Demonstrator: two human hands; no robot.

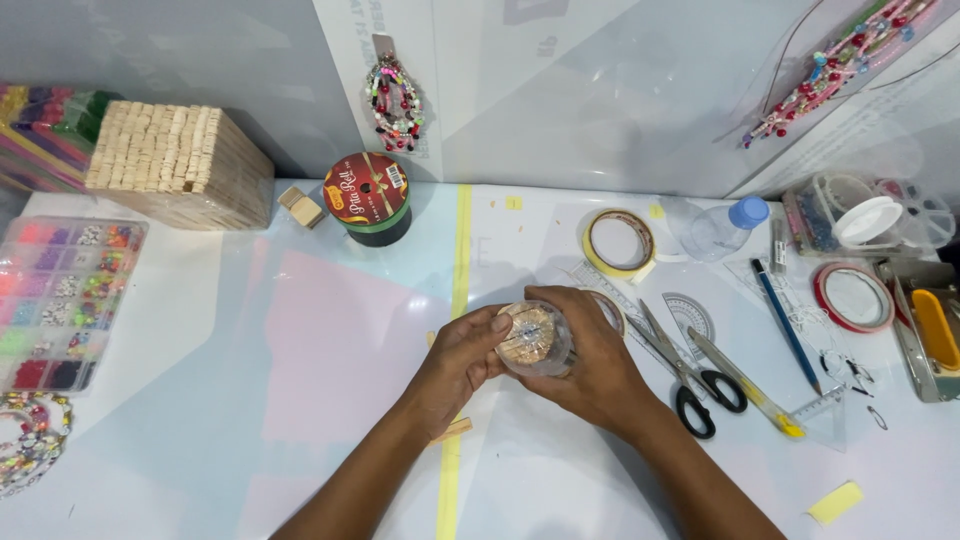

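Both my hands hold a small round clear cup (533, 338) ringed with upright wooden sticks, seen end-on, above the middle of the white table (250, 420). My left hand (458, 365) grips its left side, thumb on the rim. My right hand (592, 355) wraps around its right side and back. A short wooden stick (452, 431) lies on the table under my left wrist.
Black-handled scissors (690, 380), a yellow craft knife (748, 385), a protractor, tape rolls (619, 243), a blue pencil and a small bottle (722, 227) lie to the right. A ribbon roll (367, 197), a stack of wooden sticks (178, 163) and a bead box (62, 300) sit left.
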